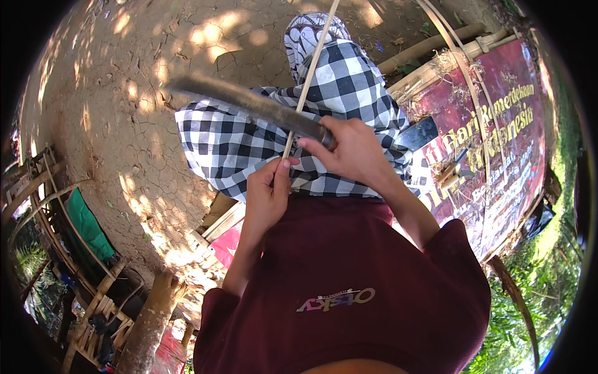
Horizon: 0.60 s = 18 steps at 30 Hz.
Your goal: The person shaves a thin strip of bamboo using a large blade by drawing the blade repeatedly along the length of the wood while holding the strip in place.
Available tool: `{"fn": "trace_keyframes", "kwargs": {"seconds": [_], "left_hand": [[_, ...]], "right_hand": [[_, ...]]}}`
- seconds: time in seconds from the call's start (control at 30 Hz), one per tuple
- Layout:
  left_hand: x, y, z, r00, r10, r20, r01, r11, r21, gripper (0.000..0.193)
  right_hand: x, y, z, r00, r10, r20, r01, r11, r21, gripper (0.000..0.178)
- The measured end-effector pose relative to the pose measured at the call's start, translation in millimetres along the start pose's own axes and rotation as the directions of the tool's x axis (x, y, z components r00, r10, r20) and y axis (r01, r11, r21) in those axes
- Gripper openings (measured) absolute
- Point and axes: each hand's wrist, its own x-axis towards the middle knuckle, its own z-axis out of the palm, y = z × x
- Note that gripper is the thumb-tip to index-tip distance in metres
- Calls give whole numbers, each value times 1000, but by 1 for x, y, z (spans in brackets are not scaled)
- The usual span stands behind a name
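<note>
My left hand (269, 187) pinches the near end of a thin pale strip, seemingly bamboo (309, 71), that runs away from me over my lap. My right hand (352, 149) is wrapped round the handle of a machete (249, 103). Its long dark blade points to the far left and crosses the strip just beyond my left fingers; the tip is smeared by motion. My right thumb lies close to the strip. Under both hands are my legs in black-and-white checked cloth (349, 75).
To the right, a bamboo seat is covered by a dark red printed banner (511, 143). On it lie a dark flat rectangular thing (418, 133), a small knife-like tool (453, 169) and long bent strips (464, 62). At left are a wooden post (149, 324) and green cloth (87, 224).
</note>
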Motion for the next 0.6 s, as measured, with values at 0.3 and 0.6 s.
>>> {"fn": "trace_keyframes", "kwargs": {"seconds": [0.3, 0.6], "left_hand": [[-19, -3, -7, 987, 84, -139, -55, 978, 202, 23], [-21, -16, -11, 997, 38, -67, -24, 980, 198, 24]], "right_hand": [[2, 14, -16, 986, -165, -6, 148, 899, -412, 61], [2, 41, -48, 981, 130, -145, -166, 948, -272, 56]]}}
